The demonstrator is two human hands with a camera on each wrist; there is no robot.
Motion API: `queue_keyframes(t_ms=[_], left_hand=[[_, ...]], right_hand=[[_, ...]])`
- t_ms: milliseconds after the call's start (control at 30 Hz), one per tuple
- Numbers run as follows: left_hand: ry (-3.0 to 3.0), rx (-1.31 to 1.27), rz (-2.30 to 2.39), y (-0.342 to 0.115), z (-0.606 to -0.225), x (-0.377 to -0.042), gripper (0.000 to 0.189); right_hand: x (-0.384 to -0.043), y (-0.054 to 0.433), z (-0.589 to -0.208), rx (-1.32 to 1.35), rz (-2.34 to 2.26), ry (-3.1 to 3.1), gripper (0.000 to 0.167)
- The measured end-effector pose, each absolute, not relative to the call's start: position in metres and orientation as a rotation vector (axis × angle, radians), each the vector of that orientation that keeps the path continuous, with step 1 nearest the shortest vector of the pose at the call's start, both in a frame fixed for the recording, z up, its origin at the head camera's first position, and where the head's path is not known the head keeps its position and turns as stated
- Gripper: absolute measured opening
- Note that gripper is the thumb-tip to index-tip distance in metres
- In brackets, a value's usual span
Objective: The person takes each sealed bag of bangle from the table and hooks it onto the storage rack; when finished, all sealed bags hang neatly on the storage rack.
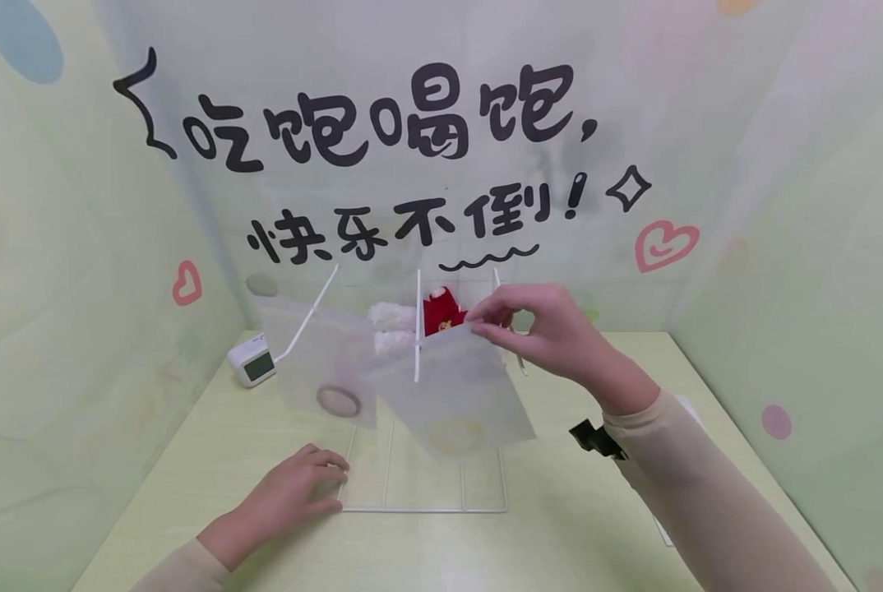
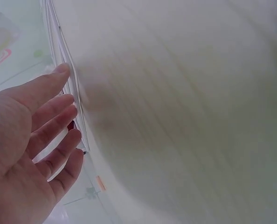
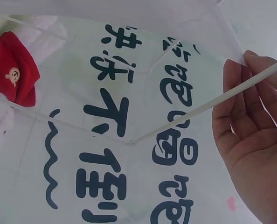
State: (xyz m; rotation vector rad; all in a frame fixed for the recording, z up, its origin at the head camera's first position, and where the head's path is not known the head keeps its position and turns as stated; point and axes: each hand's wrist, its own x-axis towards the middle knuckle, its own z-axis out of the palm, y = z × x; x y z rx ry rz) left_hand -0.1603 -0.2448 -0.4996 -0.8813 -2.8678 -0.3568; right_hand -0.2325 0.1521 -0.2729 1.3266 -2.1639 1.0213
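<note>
A translucent sheet (image 1: 467,395) is pinched at an upper corner by the thumb and fingers of the right hand (image 1: 548,337), above the base of a white wire rack (image 1: 423,511). The rack, standing on the worktop (image 1: 256,427), is touched at its left edge by the left hand (image 1: 282,492), its fingers loosely bent. A second sheet (image 1: 326,358) is crossed by the left prong (image 1: 312,312).

Pale table (image 1: 560,510) here, wire rack (image 1: 423,511) at the left hand (image 1: 289,493), timer (image 1: 255,362) and plush (image 1: 441,308) beyond it.
</note>
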Motion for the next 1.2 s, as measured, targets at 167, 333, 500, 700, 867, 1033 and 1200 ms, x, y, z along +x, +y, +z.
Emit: queue_keyframes(t_ms=[167, 333, 500, 700, 867, 1033, 1200], left_hand=[[-2.863, -0.876, -0.350, -0.244, -0.498, -0.160, 0.032], [-2.833, -0.874, -0.349, -0.244, -0.500, -0.159, 0.032], [-2.841, -0.869, -0.348, -0.244, -0.501, -0.158, 0.032], [-2.855, -0.872, -0.353, -0.244, -0.501, -0.159, 0.032], [-2.817, -0.881, -0.347, -0.245, -0.502, -0.159, 0.031], [-2.830, -0.867, -0.354, -0.244, -0.502, -0.158, 0.032], [-2.840, -0.875, -0.359, -0.245, -0.501, -0.158, 0.030]], right_hand=[[-0.248, 0.151, -0.275, 1.313, 1.000, -2.171, 0.018], [-0.261, 0.149, -0.278, 1.287, 0.999, -2.194, 0.016], [-0.272, 0.148, -0.280, 1.254, 1.005, -2.218, 0.014], [-0.278, 0.146, -0.280, 1.223, 1.035, -2.230, 0.013], [-0.278, 0.147, -0.280, 1.198, 1.035, -2.233, 0.013], [-0.276, 0.160, -0.280, 1.162, 0.966, -2.227, 0.016], [-0.273, 0.186, -0.286, 1.080, 0.927, -2.230, 0.017]])
